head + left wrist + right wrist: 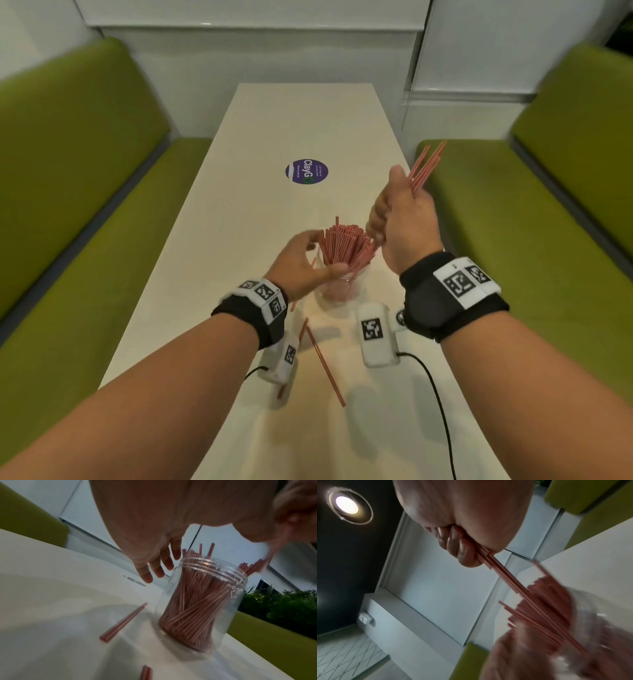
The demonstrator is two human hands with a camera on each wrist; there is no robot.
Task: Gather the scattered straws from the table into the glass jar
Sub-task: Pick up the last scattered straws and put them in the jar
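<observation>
A clear glass jar (339, 289) stands mid-table, packed with red-and-white striped straws (346, 246). My left hand (301, 263) cups the jar's mouth from the left; its fingers (154, 568) are straight and stand just off the jar (202, 601). My right hand (397, 212) is raised over the jar's right side and grips a small bundle of straws (426, 168). The bundle's lower ends (513, 580) slant down among the packed straws, with the fingers (458, 546) curled round it. Loose straws (325, 366) lie on the table in front of the jar, one (123, 622) close to its base.
The long white table (301, 116) carries a round purple sticker (306, 172) beyond the jar. Green benches (78, 192) run along both sides, the right one (534, 219) close to the raised straws. A black cable (442, 411) hangs from my right wrist.
</observation>
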